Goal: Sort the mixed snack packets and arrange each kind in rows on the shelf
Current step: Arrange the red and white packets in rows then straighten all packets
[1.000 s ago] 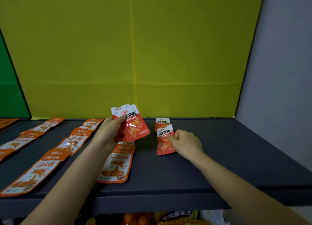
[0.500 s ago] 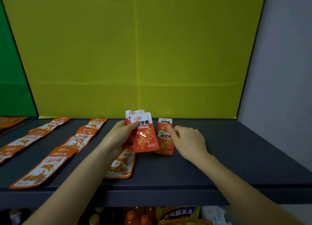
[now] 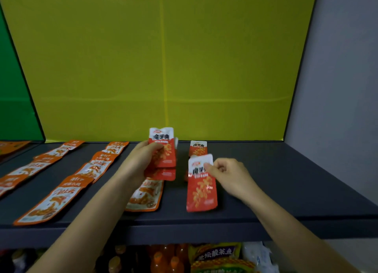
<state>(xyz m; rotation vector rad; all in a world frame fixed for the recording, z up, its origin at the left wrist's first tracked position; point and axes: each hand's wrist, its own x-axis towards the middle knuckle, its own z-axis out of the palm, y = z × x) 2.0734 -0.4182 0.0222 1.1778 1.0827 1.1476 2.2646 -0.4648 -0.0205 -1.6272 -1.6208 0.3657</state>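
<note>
My left hand (image 3: 141, 160) grips a small stack of red snack packets (image 3: 163, 154) above the dark shelf (image 3: 286, 180). My right hand (image 3: 229, 174) pinches the white top of one red packet (image 3: 201, 188), which hangs just over the shelf near its front. Behind it another red packet (image 3: 198, 148) lies flat near the back; a further one under the held packet is mostly hidden. Long orange packets lie in rows to the left: one row (image 3: 90, 168) beside my left arm, one packet (image 3: 146, 195) under my left wrist.
A further orange row (image 3: 30, 168) runs along the far left. A yellow back panel (image 3: 163, 68) and a grey side wall (image 3: 337, 88) close the shelf. Below the front edge are orange bottles (image 3: 163, 260) and yellow packets (image 3: 216, 256).
My right hand has taken a red packet from the stack and drawn it forward towards the shelf's front. My left hand has lifted its stack slightly and moved it back.
</note>
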